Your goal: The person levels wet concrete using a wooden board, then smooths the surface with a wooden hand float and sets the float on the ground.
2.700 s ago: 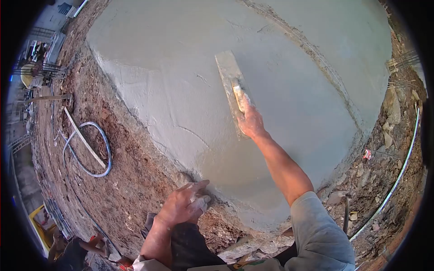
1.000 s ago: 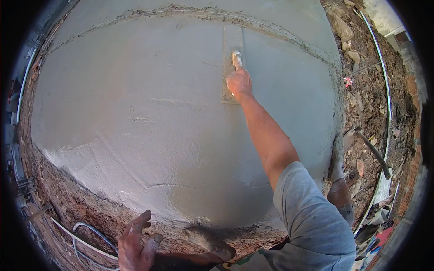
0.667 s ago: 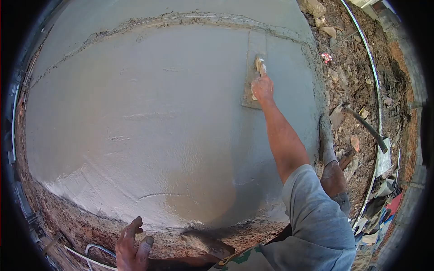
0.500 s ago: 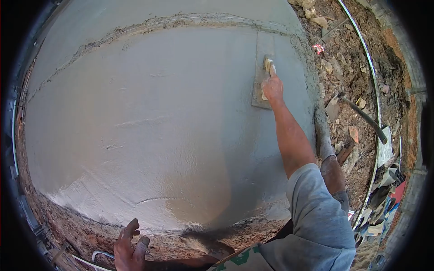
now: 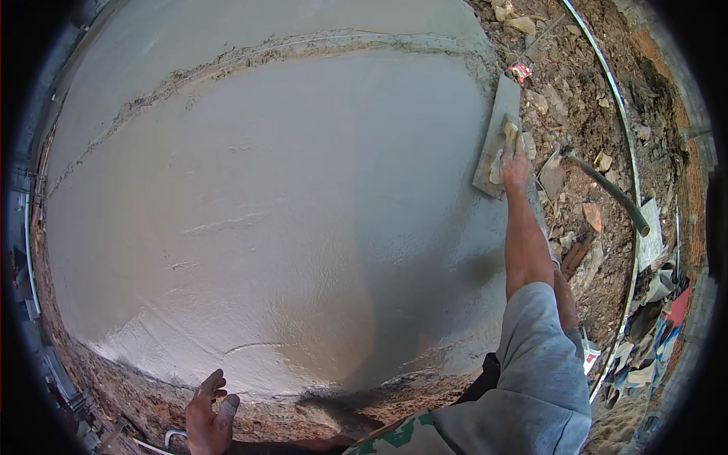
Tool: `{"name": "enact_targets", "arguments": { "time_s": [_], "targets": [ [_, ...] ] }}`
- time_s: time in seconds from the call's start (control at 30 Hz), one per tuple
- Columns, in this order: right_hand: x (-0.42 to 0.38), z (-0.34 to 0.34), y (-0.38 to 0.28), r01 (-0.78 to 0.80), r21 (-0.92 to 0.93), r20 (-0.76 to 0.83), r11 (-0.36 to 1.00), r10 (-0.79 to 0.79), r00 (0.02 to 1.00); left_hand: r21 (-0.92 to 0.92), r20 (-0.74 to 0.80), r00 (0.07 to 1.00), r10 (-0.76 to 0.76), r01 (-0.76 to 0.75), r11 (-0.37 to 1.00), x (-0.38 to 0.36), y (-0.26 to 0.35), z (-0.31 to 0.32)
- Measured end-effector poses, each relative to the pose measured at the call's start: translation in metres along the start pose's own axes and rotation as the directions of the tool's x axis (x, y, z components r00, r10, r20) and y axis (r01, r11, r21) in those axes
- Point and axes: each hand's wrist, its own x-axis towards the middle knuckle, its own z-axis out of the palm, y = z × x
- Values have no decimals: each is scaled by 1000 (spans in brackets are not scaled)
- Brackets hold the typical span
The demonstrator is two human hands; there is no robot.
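Note:
Smooth wet concrete (image 5: 288, 182) fills most of the head view. My right hand (image 5: 515, 165) is closed on the handle of a long, flat metal trowel (image 5: 494, 114), which lies at the right edge of the concrete, slightly tilted in the view. At the lower left, my left hand (image 5: 210, 417) hangs above the soil border with its fingers apart and nothing in it. A curved mark (image 5: 254, 346) shows in the wet surface above and right of that hand.
Rubble and soil (image 5: 561, 98) run along the right side, with a dark-handled tool (image 5: 610, 189) lying there. A long white strip (image 5: 623, 114) curves past it. Cloth and scraps (image 5: 644, 353) lie at the lower right. A rough ridge (image 5: 265, 51) crosses the concrete's far part.
My right hand and the trowel have moved right to the concrete's edge, and the trowel has turned slightly. My left hand has shifted slightly left in the view, still with its fingers apart.

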Motion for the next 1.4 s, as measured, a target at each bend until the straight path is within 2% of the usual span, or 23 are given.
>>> {"name": "enact_targets", "arguments": {
  "time_s": [0.07,0.13,0.2,0.3,0.4,0.5,0.6,0.7,0.8,0.9,1.0,1.1,1.17,1.3,1.37,1.4],
  "targets": [
    [-2,-13,-15,-125,51,101,991,120,988,20,4,1000,-10,9,1000,0,3,0],
    [1,-8,-7,-140,191,142,972,114,983,32,9,1000,-12,12,999,2,4,2],
    [6,27,31,-44,425,108,904,-3,994,40,7,1000,-4,4,999,2,4,3],
    [3,33,26,-179,468,261,865,58,964,49,14,1000,-25,25,998,3,-1,1],
    [-3,28,-23,-270,518,357,812,82,930,59,10,1000,-6,6,998,-1,-5,1],
    [-10,43,-62,-184,485,424,855,-46,904,52,1,1000,23,-23,998,-5,-10,0],
    [-25,82,-93,-167,610,437,774,-153,886,78,20,999,27,-28,997,-10,-12,-8],
    [-41,120,-121,-135,617,471,775,-225,853,12,-10,1000,23,-23,1000,-19,-22,-12],
    [-60,155,-157,144,411,449,900,-337,828,-19,-16,1000,20,-20,1000,-26,-41,-15],
    [-100,173,-216,104,462,539,881,-372,756,-44,-14,1000,4,-4,999,-29,-57,-17],
    [-148,192,-269,210,372,599,904,-407,690,-103,-17,1000,-3,1,995,-33,-72,-20],
    [-207,184,-327,220,367,712,904,-425,559,-144,-18,1000,-5,2,990,-38,-86,-23],
    [-247,182,-347,351,369,756,861,-497,425,-169,-6,999,-34,33,985,-40,-89,-27],
    [-324,152,-376,410,425,854,807,-508,116,-198,-20,1000,-23,19,980,-45,-101,-33],
    [-365,137,-368,501,550,792,668,-607,-61,-186,-20,1000,-16,12,982,-46,-106,-37],
    [-385,120,-369,535,571,792,622,-589,-161,-190,-15,1000,-19,16,982,-47,-110,-37]
  ]
}}
